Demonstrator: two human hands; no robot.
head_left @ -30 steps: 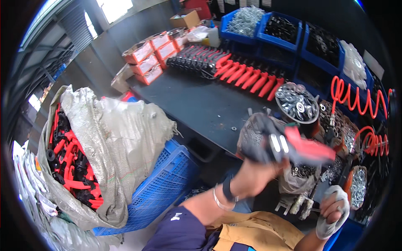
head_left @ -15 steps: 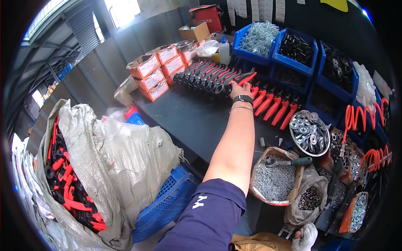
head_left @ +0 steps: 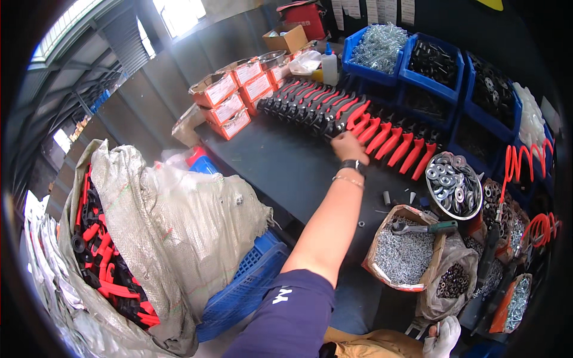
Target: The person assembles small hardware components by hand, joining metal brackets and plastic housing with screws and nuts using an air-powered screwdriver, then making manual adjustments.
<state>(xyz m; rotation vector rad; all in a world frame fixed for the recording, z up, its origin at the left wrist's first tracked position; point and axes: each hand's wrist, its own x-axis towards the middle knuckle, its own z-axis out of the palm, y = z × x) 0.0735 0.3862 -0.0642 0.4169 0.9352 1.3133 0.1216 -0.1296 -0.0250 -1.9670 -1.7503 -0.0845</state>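
My left hand (head_left: 348, 147), bare with a dark watch, reaches across the dark bench. Its fingers are curled at the near right end of a row of black-and-red pruning shears (head_left: 310, 107); what they pinch, if anything, is hidden. Right beside that hand lies a second row of red handles (head_left: 401, 149) with dark metal parts at their far ends. At the lower right edge my right hand (head_left: 442, 338), in a white glove, is closed around a small thin metal piece (head_left: 438, 329).
Orange-white boxes (head_left: 230, 107) stand behind the bench's left side. Blue bins (head_left: 433, 68) hold springs and dark parts at the back right. A bowl of washers (head_left: 453, 186) and a carton of screws (head_left: 403, 256) with a ratchet on it stand right. A woven sack (head_left: 179, 232) lies left.
My left hand has come back slightly from the red handle of the last pruning shears and curled its fingers near their lower end. The whole view has shifted a little; my right hand stays low.
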